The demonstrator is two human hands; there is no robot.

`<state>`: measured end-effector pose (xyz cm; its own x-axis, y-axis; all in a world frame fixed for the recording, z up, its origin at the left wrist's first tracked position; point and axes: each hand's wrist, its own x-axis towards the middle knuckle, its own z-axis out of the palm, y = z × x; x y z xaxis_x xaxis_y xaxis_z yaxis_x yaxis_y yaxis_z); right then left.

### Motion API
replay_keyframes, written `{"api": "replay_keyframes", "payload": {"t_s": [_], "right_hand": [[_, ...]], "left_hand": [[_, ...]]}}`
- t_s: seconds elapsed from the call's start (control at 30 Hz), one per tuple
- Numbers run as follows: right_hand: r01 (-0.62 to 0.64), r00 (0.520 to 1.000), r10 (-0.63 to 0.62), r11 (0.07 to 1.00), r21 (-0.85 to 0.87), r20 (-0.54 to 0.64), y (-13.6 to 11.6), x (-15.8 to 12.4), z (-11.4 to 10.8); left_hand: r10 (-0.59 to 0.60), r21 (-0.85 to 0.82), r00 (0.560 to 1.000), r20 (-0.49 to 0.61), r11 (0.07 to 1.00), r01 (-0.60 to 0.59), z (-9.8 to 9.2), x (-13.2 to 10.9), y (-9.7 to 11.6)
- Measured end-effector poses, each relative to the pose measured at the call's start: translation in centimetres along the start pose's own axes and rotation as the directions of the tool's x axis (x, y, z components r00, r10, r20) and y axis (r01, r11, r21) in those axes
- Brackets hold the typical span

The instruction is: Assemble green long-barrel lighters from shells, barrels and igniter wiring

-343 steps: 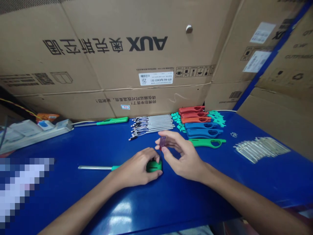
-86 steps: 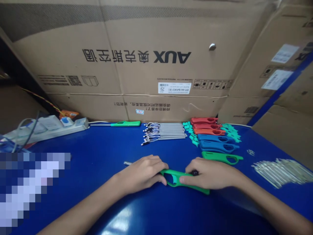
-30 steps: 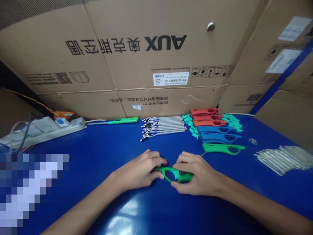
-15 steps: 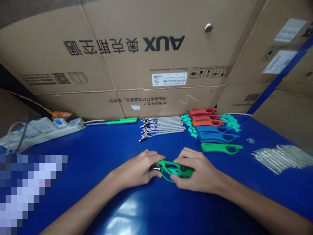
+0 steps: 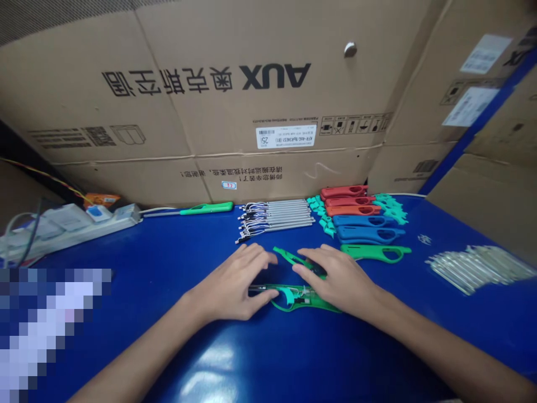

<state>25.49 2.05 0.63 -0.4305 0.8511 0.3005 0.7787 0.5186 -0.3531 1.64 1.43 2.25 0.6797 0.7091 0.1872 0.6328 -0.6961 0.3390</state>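
Observation:
My right hand point(image 5: 339, 275) pinches a loose green lighter shell half point(image 5: 289, 257), held tilted above the table. Beneath it lies the matching green lighter body point(image 5: 316, 305), its inside exposed, with a teal trigger point(image 5: 289, 296) and small white and black parts in it. A metal tube point(image 5: 257, 288) runs out of its left end, partly behind my left hand point(image 5: 235, 282). That hand has its thumb and fingers apart, with the thumb tip by the tube's end; whether it touches the tube is hard to tell.
Behind are metal tubes with wires point(image 5: 285, 215), teal triggers point(image 5: 321, 210), red, orange, blue and green shells point(image 5: 369, 234), and a finished-looking lighter point(image 5: 207, 208). Clear-silver sticks point(image 5: 478, 268) lie right. A power strip point(image 5: 84, 229) stands left; a cardboard wall point(image 5: 188, 129) closes the back.
The green shell half has come off the lighter body and risen in my right hand, baring the inner parts. My left hand's fingers have spread away from the lighter.

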Motion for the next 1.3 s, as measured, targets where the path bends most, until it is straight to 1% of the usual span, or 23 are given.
{"api": "replay_keyframes", "payload": {"t_s": [0.1, 0.17, 0.23, 0.33, 0.4, 0.43, 0.53, 0.6, 0.73, 0.83, 0.9, 1.0, 1.2, 1.3], "right_hand": [[-0.054, 0.995, 0.059, 0.996, -0.068, 0.082, 0.0, 0.3, 0.1], [-0.051, 0.993, 0.059, 0.995, -0.081, 0.1, 0.1, 0.4, 0.1], [-0.023, 0.996, 0.028, 0.998, -0.06, 0.084, 0.3, 0.3, 0.0], [0.071, 0.997, -0.072, 0.997, 0.024, 0.037, 0.7, -0.1, -0.5], [0.151, 0.987, -0.156, 0.983, 0.103, 0.042, 0.8, -0.6, -1.1], [0.188, 0.976, -0.201, 0.971, 0.146, 0.083, 0.7, -0.8, -1.3], [0.218, 0.942, -0.264, 0.95, 0.222, 0.205, 0.4, -1.2, -1.7], [0.209, 0.933, -0.269, 0.946, 0.248, 0.239, 0.1, -1.2, -1.5], [0.174, 0.926, -0.252, 0.945, 0.276, 0.282, 0.0, -1.1, -1.1], [0.149, 0.922, -0.226, 0.957, 0.248, 0.314, 0.0, -1.2, -1.0], [0.155, 0.916, -0.227, 0.961, 0.23, 0.331, 0.0, -1.2, -1.0], [0.204, 0.911, -0.268, 0.953, 0.223, 0.315, -0.2, -1.3, -1.0], [0.302, 0.932, -0.338, 0.923, 0.237, 0.13, -0.3, -1.0, -1.1], [0.327, 0.929, -0.357, 0.914, 0.238, 0.095, -0.3, -0.9, -1.2]], "left_hand": [[0.039, 0.017, 0.996, 0.074, 0.999, -0.041, 1.0, 0.2, 0.6], [0.041, 0.001, 0.992, 0.117, 0.999, -0.041, 1.3, 0.2, 0.9], [0.036, -0.02, 0.988, 0.15, 0.999, -0.034, 1.2, 0.2, 0.9], [0.033, -0.023, 0.984, 0.174, 0.999, -0.03, 0.4, 0.1, 0.6], [0.034, 0.0, 0.985, 0.171, 0.999, -0.034, -0.1, 0.1, 0.6], [0.036, 0.015, 0.986, 0.164, 0.999, -0.039, -0.2, 0.1, 0.6], [0.037, 0.019, 0.994, 0.098, 0.999, -0.039, 0.0, 0.1, 0.9], [0.03, 0.0, 0.997, 0.07, 1.0, -0.03, 0.5, 0.1, 1.2], [0.031, -0.01, 0.997, 0.068, 0.999, -0.03, 1.4, 0.1, 1.4], [0.039, -0.025, 0.998, 0.058, 0.999, -0.038, 1.6, 0.2, 1.3], [0.042, -0.035, 0.998, 0.051, 0.999, -0.041, 1.6, 0.2, 1.2], [0.05, -0.052, 0.998, 0.045, 0.998, -0.047, 1.7, 0.1, 1.2], [0.06, -0.058, 0.998, 0.032, 0.997, -0.058, 1.7, 0.1, 1.2], [0.074, -0.036, 0.997, 0.023, 0.997, -0.073, 1.5, 0.1, 1.3]]}}
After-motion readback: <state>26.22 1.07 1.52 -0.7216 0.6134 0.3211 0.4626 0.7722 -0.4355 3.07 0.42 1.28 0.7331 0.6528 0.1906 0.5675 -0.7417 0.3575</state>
